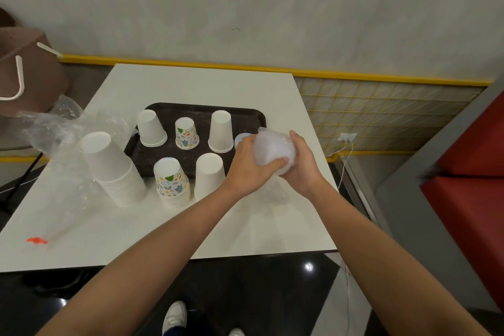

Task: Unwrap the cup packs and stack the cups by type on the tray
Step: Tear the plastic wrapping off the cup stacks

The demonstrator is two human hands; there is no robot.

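A dark tray (246, 117) sits on a white table (191, 84) by a grey wall, carrying upturned paper cups: a short white stack (150, 128), a patterned cup (186, 133) and a taller white cup (221, 131) along its far side. A patterned stack (171, 181) and another white stack (209, 176) stand at its near edge. A pale blue object (241, 139) is half hidden behind the person's left hand (246, 163), and what it is cannot be told. Left of the tray, on the bare tabletop, a tall white cup stack (113, 169) leans among crumpled clear wrapping (68, 128), with a red tie (36, 240) lying near the front edge and a brown paper bag (27, 76) beyond the corner. Both forearms reach forward, converging just beside the tray's right end. There the left hand and the right hand (300, 163) together clasp a cup pack (272, 150) still in clear film, held above the table. The left thumb lies across its near side and the right fingers curl round the far side.
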